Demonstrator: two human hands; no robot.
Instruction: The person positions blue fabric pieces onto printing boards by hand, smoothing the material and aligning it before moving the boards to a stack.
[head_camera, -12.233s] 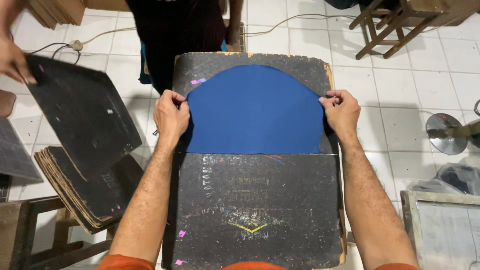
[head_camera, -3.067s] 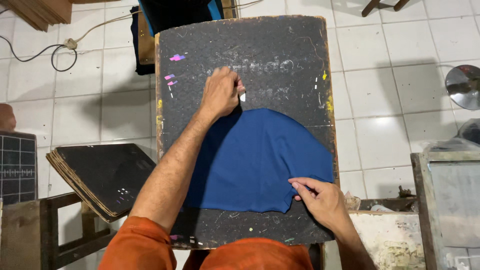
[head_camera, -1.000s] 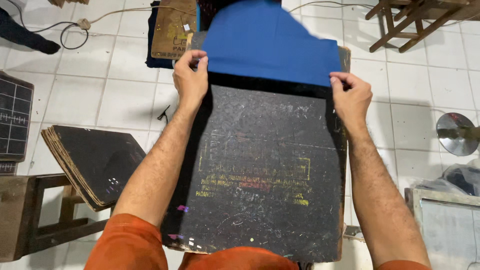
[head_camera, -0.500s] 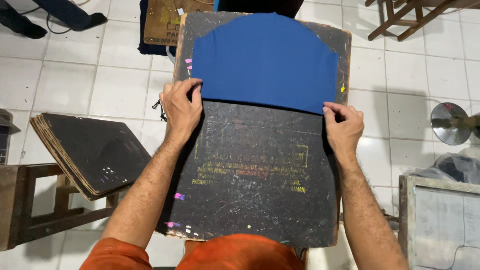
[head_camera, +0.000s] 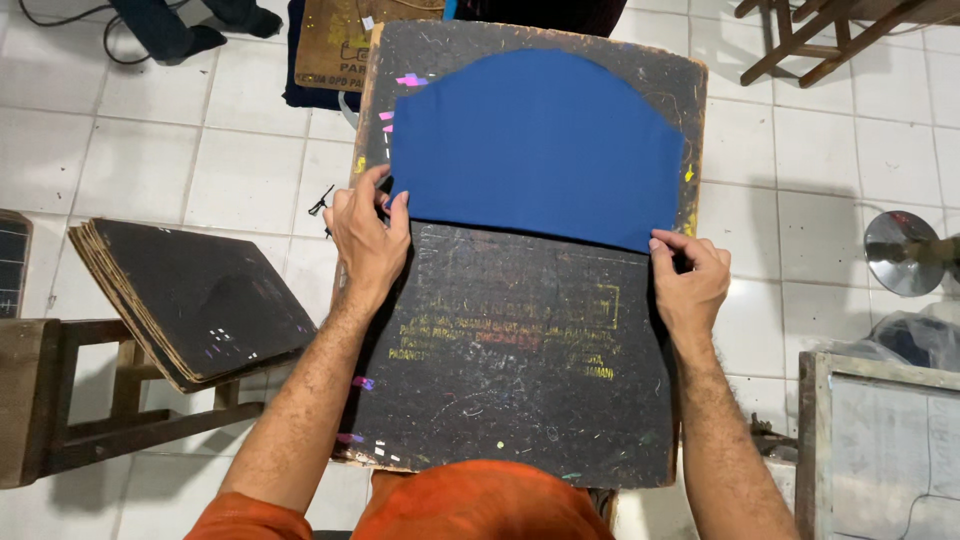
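Observation:
A blue piece of cloth (head_camera: 535, 140) with a rounded top lies flat on the far half of a black, ink-stained board (head_camera: 520, 370). My left hand (head_camera: 368, 235) pinches the cloth's near left corner against the board. My right hand (head_camera: 690, 280) pinches its near right corner. Faded yellow print marks show on the bare near half of the board between my forearms.
A stack of black boards (head_camera: 190, 295) rests on a wooden stool (head_camera: 60, 400) at the left. A framed screen (head_camera: 885, 440) sits at lower right, a metal dish (head_camera: 910, 252) at right. Another person's legs (head_camera: 170, 25) stand at top left. White tile floor all around.
Over the last second the cloth came down from hanging past the far edge onto the board's far half. Both hands moved toward me with its near corners.

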